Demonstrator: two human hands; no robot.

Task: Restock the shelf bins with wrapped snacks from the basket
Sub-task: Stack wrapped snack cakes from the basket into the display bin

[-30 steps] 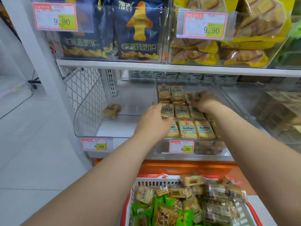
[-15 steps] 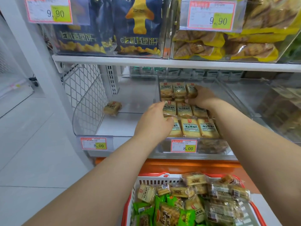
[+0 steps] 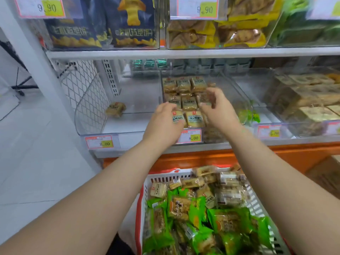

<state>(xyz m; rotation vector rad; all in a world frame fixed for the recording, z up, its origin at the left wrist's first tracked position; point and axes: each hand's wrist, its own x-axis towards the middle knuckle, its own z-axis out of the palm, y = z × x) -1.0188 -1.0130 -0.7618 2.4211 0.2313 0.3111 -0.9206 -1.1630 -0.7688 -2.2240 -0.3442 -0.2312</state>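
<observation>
Head view: left hand [image 3: 163, 124] and right hand [image 3: 218, 107] hover over snacks [image 3: 189, 103].

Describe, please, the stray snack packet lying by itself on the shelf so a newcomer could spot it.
Find the lower shelf's leftmost clear bin, beside the white mesh divider. The tan wrapped packet lies there alone near the left wall, unlike its matching packets stacked in neat rows next door.

Tan-yellow wrapped snacks [image 3: 195, 118], green packets [image 3: 228, 223], white basket [image 3: 145, 192] with red rim, orange shelf base [image 3: 303, 153].
</observation>
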